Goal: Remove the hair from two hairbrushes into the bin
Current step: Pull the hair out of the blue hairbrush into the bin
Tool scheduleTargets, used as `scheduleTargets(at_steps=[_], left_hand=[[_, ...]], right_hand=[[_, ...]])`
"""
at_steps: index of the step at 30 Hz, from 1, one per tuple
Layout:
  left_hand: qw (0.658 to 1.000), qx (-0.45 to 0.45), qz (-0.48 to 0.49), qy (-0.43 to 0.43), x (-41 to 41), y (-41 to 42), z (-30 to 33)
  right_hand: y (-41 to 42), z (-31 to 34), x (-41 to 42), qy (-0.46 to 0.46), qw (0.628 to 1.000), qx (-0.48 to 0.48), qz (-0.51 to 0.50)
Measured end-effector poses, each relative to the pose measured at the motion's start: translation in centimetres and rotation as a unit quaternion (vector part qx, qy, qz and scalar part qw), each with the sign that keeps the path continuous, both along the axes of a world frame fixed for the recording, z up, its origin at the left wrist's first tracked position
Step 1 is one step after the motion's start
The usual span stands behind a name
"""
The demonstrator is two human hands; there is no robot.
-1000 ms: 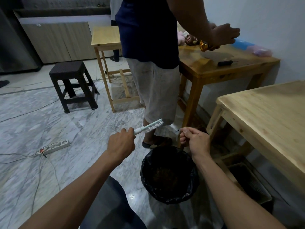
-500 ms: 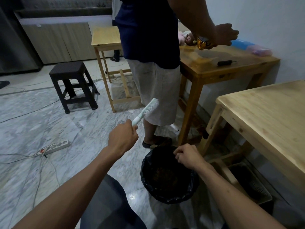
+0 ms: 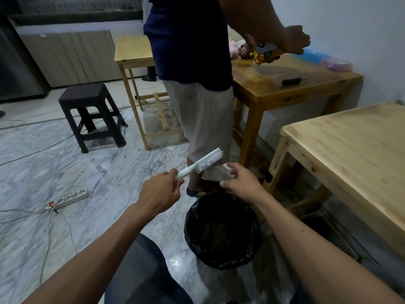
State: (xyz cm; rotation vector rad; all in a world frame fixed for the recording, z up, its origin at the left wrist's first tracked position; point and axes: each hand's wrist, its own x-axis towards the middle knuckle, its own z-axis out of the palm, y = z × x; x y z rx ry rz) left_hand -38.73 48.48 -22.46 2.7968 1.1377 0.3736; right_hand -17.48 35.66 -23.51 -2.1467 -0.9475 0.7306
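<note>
— Marble floor (image 3: 65,163) all round, cables trailing on the left, a power strip (image 3: 69,198) lying among them. What's nearest on that side?

— The left hand (image 3: 161,193), fist closed round the handle of a pale hairbrush (image 3: 202,162), bristles facing down and to the right, head angled up and away.

— And the other hand?

— The right hand (image 3: 241,183) hovers just beside the bristles, fingers (image 3: 232,168) loosely spread, holding nothing I can make out. It sits above the far rim of the bin (image 3: 252,249), lined with a black bag, on the floor between both forearms.

— Any hair visible on the brush?

— Too fine to tell.

— What might go wrong?

— The brush head hangs beyond the bin's far rim, so loosened hair could drift onto the floor. A standing person (image 3: 197,84) is close behind; a wide pull could brush their leg.
</note>
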Motion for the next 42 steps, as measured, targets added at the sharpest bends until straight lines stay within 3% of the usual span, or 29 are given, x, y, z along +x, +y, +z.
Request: scheduleTargets(at_steps=[5, 8, 11, 15, 21, 30, 34, 37, 42], left_hand=[[1.000, -0.001, -0.017, -0.004, -0.3, 0.1, 0.1], [0.999, -0.014, -0.037, -0.014, -0.5, 0.1, 0.2], [0.997, -0.047, -0.058, -0.032, -0.9, 0.2, 0.3], [0.993, -0.083, -0.069, -0.043, -1.4, 0.5, 0.5], [1.000, -0.011, 0.017, -0.006, 0.5, -0.7, 0.5], [0.998, -0.035, 0.026, -0.043, -0.8, 0.3, 0.2], [0.998, -0.043, 0.006, -0.054, -0.9, 0.2, 0.1], [0.997, -0.045, 0.008, -0.062, -0.9, 0.2, 0.2], [0.996, -0.051, 0.016, -0.070, -0.8, 0.2, 0.3]], right_hand=[[0.6, 0.2, 0.2, 0.129, 0.980, 0.130, -0.083], [0.6, 0.9, 0.4, 0.123, 0.975, 0.174, -0.068], [0.4, 1.2, 0.5, 0.125, 0.957, 0.236, -0.117], [0.1, 0.9, 0.6, 0.096, 0.954, 0.234, -0.162], [0.4, -0.7, -1.2, 0.036, 0.930, 0.203, -0.305], [-1.6, -2.1, -1.0, -0.043, 0.985, 0.073, -0.148], [-1.0, -1.6, -1.2, 0.009, 0.995, 0.032, -0.092], [-0.6, -1.4, -0.8, -0.002, 0.999, -0.031, -0.033], [-0.7, -1.2, -0.4, -0.061, 0.995, -0.001, -0.081]])
